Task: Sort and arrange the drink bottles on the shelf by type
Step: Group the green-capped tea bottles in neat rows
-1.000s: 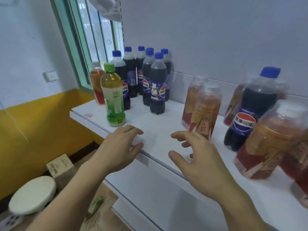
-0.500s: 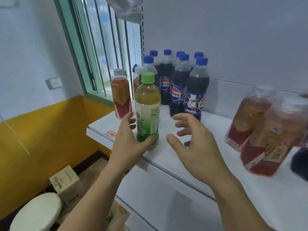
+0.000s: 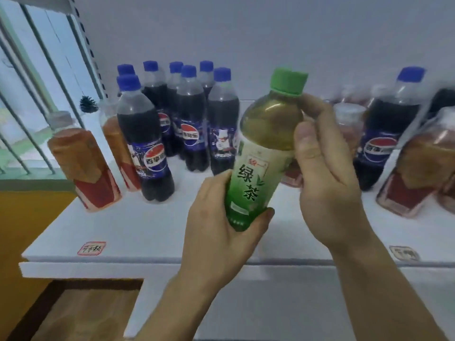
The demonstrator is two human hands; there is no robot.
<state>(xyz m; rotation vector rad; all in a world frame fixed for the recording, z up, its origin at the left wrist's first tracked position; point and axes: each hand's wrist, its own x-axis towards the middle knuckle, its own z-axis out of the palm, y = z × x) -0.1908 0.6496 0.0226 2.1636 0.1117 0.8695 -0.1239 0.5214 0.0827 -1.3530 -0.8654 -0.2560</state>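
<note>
green tea bottle with green cap, tilted, lifted off shelf near front edge, cola bottles clustered upright at back left, red-label tea bottles at left end and right end

Tea bottle in front, cola bottles behind left, shelf beneath

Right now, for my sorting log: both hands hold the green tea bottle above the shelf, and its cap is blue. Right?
Not quite. The cap is green, not blue; the blue caps belong to the cola bottles. The head view shows it. The rest stands: the left hand and right hand both hold the green tea bottle above the shelf.
</note>
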